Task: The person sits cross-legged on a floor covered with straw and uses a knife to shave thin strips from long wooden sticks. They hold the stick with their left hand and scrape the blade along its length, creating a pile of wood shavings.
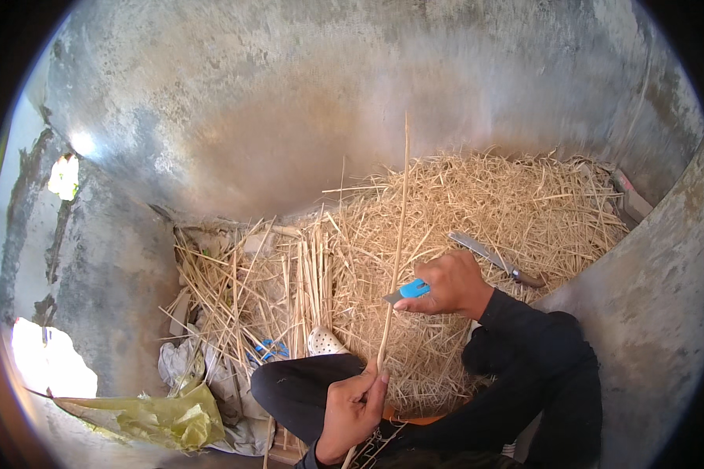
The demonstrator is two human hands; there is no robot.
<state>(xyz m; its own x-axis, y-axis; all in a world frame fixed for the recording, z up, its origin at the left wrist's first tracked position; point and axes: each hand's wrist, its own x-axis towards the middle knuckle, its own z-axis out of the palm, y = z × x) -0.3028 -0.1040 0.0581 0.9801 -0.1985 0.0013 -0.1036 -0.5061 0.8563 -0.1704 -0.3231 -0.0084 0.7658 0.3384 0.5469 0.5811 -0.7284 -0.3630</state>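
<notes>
My left hand (350, 413) is closed round the lower part of a long, thin tan stick (399, 227), which looks like a bamboo strip. The strip stands slanted, its tip reaching up in front of the wall. In my right hand (452, 283) is a blue-handled utility knife (413, 288), gripped with the fingers closed. Its dark blade lies against or just in front of the strip; I cannot tell whether it is cutting. On the shavings beyond my right hand lies a larger knife (489, 254) with a brown handle.
A thick heap of pale shavings (508, 187) spreads before me. Several loose strips (309, 273) lie left of it. Near my bent knee are a white clog (325, 341), a blue object (271, 349) and a yellow-green plastic sheet (164, 418). Grey walls (289, 102) enclose the spot.
</notes>
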